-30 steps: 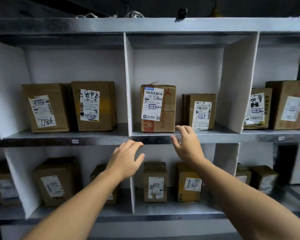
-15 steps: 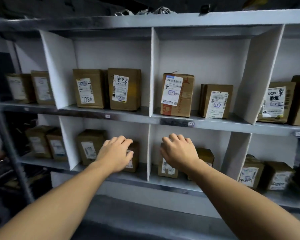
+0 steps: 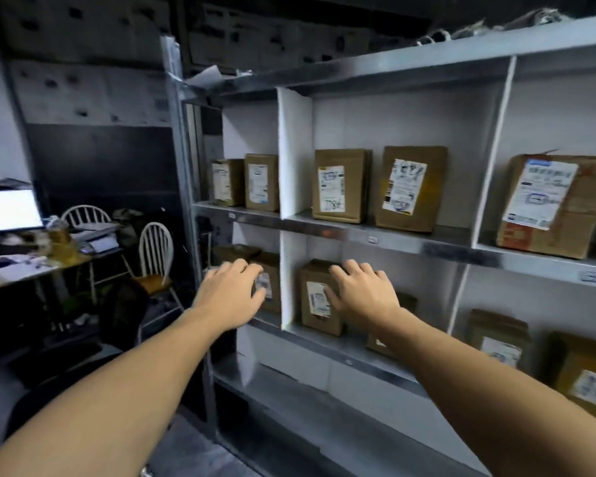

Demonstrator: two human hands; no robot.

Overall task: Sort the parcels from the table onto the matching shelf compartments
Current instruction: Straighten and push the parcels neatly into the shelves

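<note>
Blurred left hand [image 3: 233, 293] and right hand [image 3: 360, 293], fingers spread and empty, partly hide two of ten shelved parcels [image 3: 339, 184].

desk [image 3: 21, 270] | lit monitor [image 3: 9, 210] | two white chairs [image 3: 155, 246]

parcel labels [image 3: 330, 188] blurred, right parcel [image 3: 558, 204] cropped, left hand [image 3: 233, 292] smeared
</note>
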